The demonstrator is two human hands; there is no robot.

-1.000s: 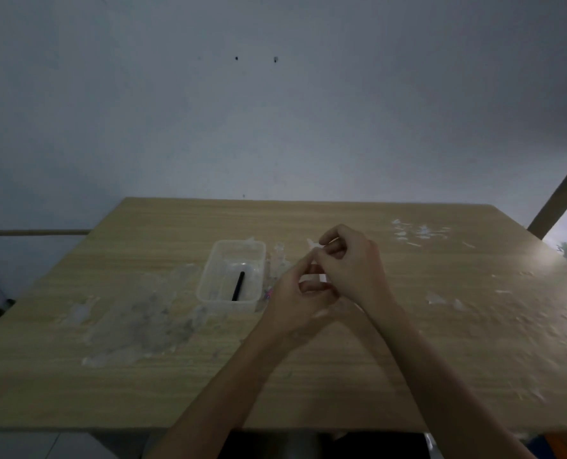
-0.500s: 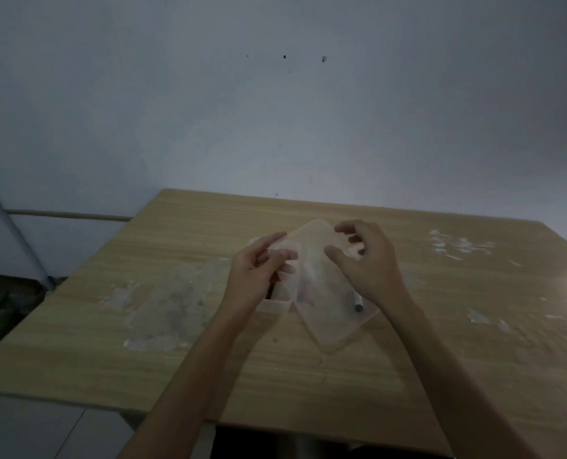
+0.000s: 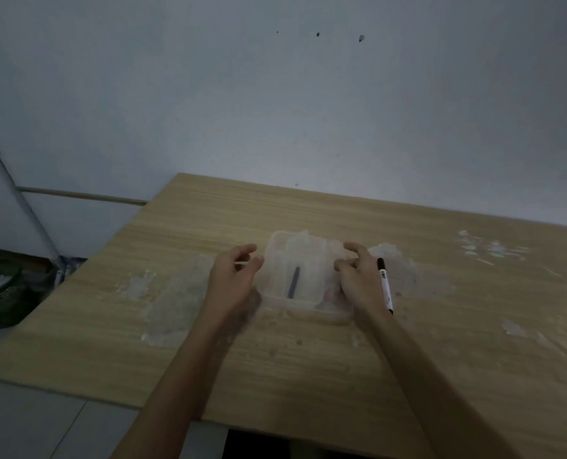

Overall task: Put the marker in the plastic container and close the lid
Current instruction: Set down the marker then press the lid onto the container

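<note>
Both hands sit at the sides of the plastic container (image 3: 297, 276) on the desk (image 3: 308, 366): left hand (image 3: 234, 279), right hand (image 3: 358, 279). A lid (image 3: 312, 260) lies crooked on top.

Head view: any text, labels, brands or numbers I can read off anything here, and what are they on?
Nothing legible in this frame.
White marker lying on the table beside the right hand: a small barcode-like label near its black cap, too small and blurred to read.
Plastic container, its lid and the dark marker seen through it: no print visible.
</note>
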